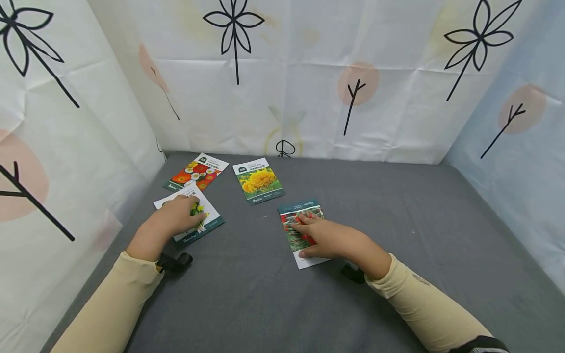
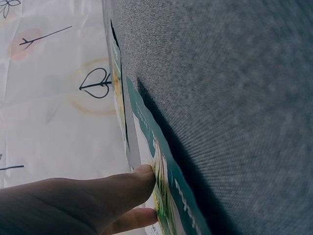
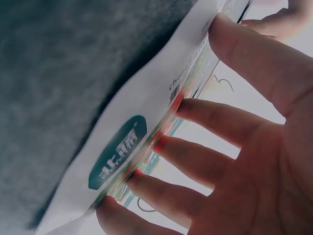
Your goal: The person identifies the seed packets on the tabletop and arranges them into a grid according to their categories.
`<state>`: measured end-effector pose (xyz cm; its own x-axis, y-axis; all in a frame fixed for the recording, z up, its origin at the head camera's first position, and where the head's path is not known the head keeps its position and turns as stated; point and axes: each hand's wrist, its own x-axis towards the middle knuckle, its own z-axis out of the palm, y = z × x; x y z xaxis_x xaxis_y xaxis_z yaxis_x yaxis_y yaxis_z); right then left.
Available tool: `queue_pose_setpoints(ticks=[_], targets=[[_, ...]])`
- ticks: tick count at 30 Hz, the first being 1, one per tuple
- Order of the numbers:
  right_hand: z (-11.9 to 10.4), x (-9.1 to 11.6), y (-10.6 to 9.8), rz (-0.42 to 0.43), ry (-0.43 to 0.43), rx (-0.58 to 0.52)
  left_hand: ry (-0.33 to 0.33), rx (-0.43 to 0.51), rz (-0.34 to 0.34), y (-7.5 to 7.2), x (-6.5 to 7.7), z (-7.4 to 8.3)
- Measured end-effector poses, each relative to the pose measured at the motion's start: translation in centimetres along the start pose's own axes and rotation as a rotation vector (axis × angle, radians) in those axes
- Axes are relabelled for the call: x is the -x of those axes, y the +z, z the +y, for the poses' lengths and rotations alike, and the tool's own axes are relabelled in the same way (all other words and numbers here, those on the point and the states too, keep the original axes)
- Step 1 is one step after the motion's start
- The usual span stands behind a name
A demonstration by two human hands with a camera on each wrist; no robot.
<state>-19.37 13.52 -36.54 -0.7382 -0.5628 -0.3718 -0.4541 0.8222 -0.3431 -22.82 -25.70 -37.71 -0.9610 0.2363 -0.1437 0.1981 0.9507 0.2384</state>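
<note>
My left hand (image 1: 178,215) lies over a white seed packet (image 1: 215,215) printed with a leafy vegetable and edged in dark green. In the left wrist view its thumb (image 2: 139,183) and a finger touch the face of that packet. To the right, my right hand (image 1: 331,238) presses spread fingers on a red chili seed packet (image 1: 291,223), whose teal end points away from me. The right wrist view shows those fingertips (image 3: 142,181) along the packet's printed face, with its white end (image 3: 78,171) facing the camera.
Under the leafy packet's far edge lies part of a packet with red and orange flowers (image 1: 205,169). A yellow-flower packet (image 1: 259,181) lies between the hands, farther back. A grey cloth (image 1: 247,294) covers the table, and patterned white curtains (image 1: 309,113) hang behind and at both sides.
</note>
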Motion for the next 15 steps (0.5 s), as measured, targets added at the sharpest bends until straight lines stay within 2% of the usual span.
queue_pose_setpoints(ticks=[15], targets=[[1.06,0.74,0.11,0.014,0.013,-0.010,0.008,-0.005,0.002,0.12,-0.03,-0.14]])
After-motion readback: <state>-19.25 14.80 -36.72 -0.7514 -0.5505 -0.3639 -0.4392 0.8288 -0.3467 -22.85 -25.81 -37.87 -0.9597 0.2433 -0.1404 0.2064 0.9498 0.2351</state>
